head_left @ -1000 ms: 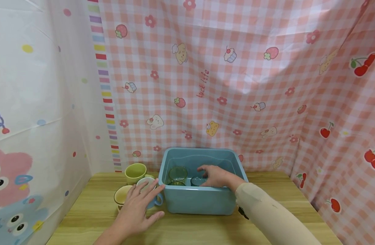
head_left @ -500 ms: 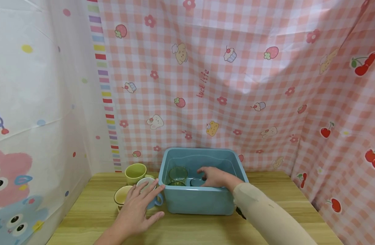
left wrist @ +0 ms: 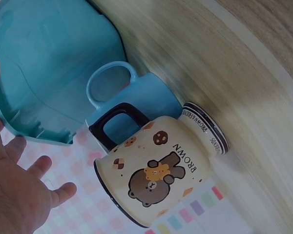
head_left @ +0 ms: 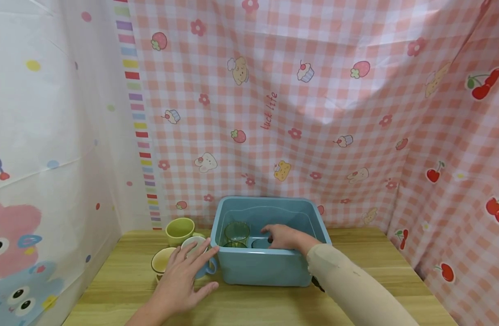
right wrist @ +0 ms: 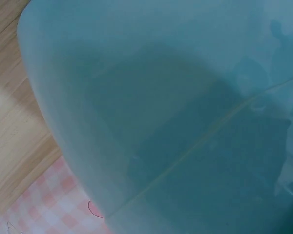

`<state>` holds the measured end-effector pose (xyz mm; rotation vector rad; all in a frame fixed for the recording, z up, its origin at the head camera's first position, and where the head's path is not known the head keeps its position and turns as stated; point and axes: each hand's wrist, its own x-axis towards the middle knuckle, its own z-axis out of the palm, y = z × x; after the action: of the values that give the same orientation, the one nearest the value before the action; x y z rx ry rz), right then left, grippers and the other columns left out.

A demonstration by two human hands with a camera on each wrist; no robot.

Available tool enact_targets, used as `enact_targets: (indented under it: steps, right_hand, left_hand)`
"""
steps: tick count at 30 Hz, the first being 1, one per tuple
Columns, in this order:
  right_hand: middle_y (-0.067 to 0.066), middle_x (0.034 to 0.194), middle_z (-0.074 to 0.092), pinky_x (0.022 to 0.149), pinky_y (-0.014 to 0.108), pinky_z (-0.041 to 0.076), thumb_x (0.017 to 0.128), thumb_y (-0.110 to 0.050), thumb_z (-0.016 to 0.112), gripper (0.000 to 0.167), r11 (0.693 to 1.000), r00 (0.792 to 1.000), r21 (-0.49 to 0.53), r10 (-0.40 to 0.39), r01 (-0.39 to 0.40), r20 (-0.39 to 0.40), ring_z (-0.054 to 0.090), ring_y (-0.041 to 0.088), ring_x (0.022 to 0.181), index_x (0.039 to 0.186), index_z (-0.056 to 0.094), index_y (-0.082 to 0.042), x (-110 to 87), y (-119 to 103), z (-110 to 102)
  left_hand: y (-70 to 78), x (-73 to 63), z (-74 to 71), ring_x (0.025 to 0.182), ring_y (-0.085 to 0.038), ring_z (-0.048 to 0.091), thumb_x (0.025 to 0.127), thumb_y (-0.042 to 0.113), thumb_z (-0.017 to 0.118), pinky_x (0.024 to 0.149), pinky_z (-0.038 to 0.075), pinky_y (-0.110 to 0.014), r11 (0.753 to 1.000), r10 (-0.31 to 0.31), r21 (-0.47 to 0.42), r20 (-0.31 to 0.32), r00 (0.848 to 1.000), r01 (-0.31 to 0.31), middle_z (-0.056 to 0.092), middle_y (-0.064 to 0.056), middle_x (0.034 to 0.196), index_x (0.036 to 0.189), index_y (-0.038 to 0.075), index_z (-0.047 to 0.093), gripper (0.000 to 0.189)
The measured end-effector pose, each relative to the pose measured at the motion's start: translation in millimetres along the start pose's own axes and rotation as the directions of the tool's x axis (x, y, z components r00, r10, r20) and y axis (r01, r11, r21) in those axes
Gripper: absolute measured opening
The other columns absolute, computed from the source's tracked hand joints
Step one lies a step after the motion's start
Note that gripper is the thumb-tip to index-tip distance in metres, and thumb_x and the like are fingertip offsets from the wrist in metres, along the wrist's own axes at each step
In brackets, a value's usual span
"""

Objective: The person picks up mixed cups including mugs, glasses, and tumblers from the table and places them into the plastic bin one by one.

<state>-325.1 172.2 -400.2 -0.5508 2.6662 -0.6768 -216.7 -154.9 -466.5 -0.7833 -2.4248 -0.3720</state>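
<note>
A blue plastic bin (head_left: pixel 265 268) stands on the wooden table. My right hand (head_left: pixel 286 236) reaches down into it and holds a bluish drinking glass (head_left: pixel 260 243) by its right side; the front wall hides the glass's lower part. Two greenish glasses, one behind (head_left: pixel 237 232) and one in front (head_left: pixel 235 244), sit at the bin's left. With fingers spread, my left hand (head_left: pixel 181 280) is by the bin's front left corner, partly covering the mugs. The left wrist view shows a cream bear mug (left wrist: pixel 156 170) and a light blue mug (left wrist: pixel 141 102) beside the bin.
Behind the other mugs is a green mug (head_left: pixel 180 230). A pink checked curtain (head_left: pixel 273 113) hangs close behind the table, with a white curtain (head_left: pixel 49 113) on the left. Only the bin's outer wall (right wrist: pixel 151 107) fills the right wrist view.
My right hand and the bluish glass have shifted slightly left, and the glass sits lower behind the bin's front rim. The left hand has stayed in place.
</note>
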Motion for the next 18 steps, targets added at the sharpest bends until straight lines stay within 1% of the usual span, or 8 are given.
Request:
enact_targets:
  steps: [3, 10, 13, 18]
  right_hand:
    - [0.018, 0.137, 0.069, 0.11, 0.053, 0.052, 0.092, -0.017, 0.08, 0.063, 1.0, 1.0, -0.003, 0.003, -0.003, 0.001, 0.064, 0.037, 0.133, 0.15, 0.057, -0.008, 1.0, 0.3, 0.6]
    - [0.015, 0.134, 0.071, 0.107, 0.05, 0.054, 0.092, -0.015, 0.079, 0.061, 1.0, 1.0, -0.014, 0.017, -0.017, 0.004, 0.067, 0.031, 0.126, 0.149, 0.059, -0.01, 1.9, 1.6, 2.2]
    - [0.016, 0.134, 0.07, 0.106, 0.051, 0.054, 0.092, -0.012, 0.078, 0.06, 1.0, 1.0, -0.011, 0.019, -0.019, 0.009, 0.066, 0.032, 0.127, 0.149, 0.059, -0.01, 1.8, 1.4, 2.4]
    - [0.019, 0.138, 0.068, 0.11, 0.052, 0.052, 0.093, -0.01, 0.075, 0.059, 1.0, 1.0, 0.015, 0.011, -0.012, 0.029, 0.063, 0.037, 0.133, 0.15, 0.059, -0.007, 0.3, 1.4, 3.1]
  left_hand:
    - [-0.2, -0.3, 0.3, 0.144, -0.045, 0.054, 0.09, 0.057, 0.079, 0.109, 0.042, -0.079, 1.0, 0.003, -0.004, -0.004, 1.0, -0.003, 0.049, -0.001, 0.168, 0.161, 0.032, 0.048, 0.081]
    - [-0.2, -0.2, 0.8, 0.144, -0.044, 0.054, 0.091, 0.059, 0.078, 0.109, 0.042, -0.078, 1.0, 0.005, 0.004, -0.007, 1.0, -0.005, 0.049, -0.001, 0.168, 0.161, 0.033, 0.048, 0.08]
    - [-0.1, 0.0, 0.9, 0.144, -0.045, 0.054, 0.09, 0.058, 0.079, 0.109, 0.043, -0.078, 1.0, 0.007, 0.006, -0.012, 1.0, -0.007, 0.05, -0.001, 0.167, 0.161, 0.033, 0.049, 0.081]
    - [0.2, 0.1, 1.4, 0.144, -0.045, 0.054, 0.09, 0.057, 0.079, 0.108, 0.043, -0.078, 1.0, 0.008, 0.004, -0.015, 1.0, -0.008, 0.05, -0.002, 0.167, 0.16, 0.031, 0.05, 0.081]
